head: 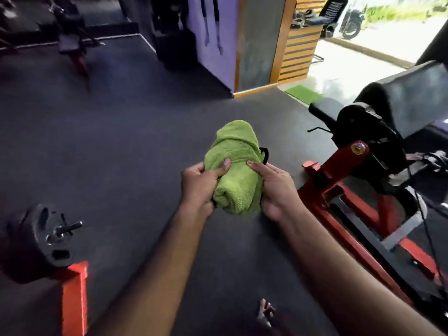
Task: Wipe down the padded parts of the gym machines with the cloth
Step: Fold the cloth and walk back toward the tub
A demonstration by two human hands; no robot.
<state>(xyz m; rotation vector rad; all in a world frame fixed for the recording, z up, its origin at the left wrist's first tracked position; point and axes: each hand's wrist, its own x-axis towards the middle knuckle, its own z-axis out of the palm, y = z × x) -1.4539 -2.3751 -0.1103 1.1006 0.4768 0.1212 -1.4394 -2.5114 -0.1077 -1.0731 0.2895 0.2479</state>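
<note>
A bunched green cloth (pixel 234 166) is held up in front of me over the dark floor. My left hand (pixel 200 185) grips its left side, thumb pressed into the fabric. My right hand (pixel 274 187) grips its right side, thumb on top. A small black object pokes out behind the cloth at its right edge. To the right stands a gym machine with a red frame (pixel 339 180) and a black padded part (pixel 412 98); both hands are apart from it, to its left.
A black weight plate (pixel 38 238) on a bar sits on a red support (pixel 74 297) at the lower left. Dark rubber floor (pixel 121 141) spreads ahead. A purple wall and pillar (pixel 218 44) stand at the back, with a bright doorway at the upper right.
</note>
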